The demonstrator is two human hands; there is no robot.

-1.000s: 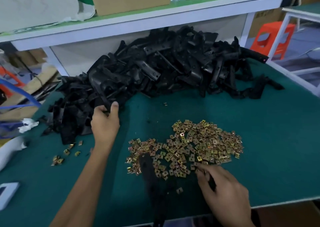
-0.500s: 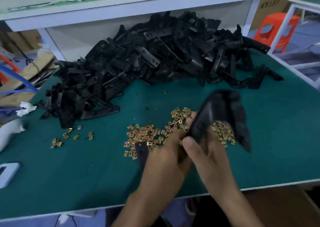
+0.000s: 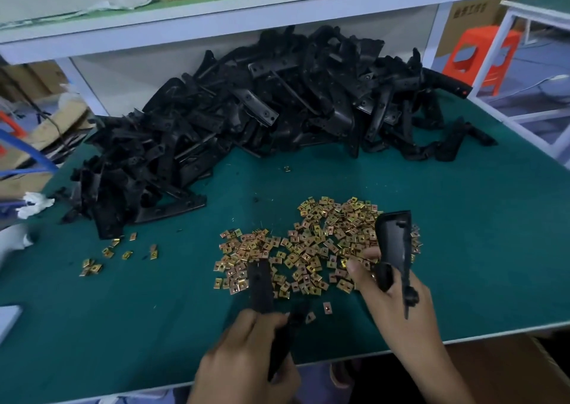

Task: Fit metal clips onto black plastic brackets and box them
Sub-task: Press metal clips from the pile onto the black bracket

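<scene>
Head view showed each hand curled round its own bracket. The left hand point(image 3: 243, 357) gripped one bracket point(image 3: 260, 280) lying across the near left edge of the clip pile point(image 3: 308, 249). The right hand point(image 3: 385, 308) held a second bracket point(image 3: 393, 240) upright at the pile's near right edge, probably so that its free fingertips could reach a clip. Half a second before, both hands had met on one bracket above the pile; they had since parted
</scene>
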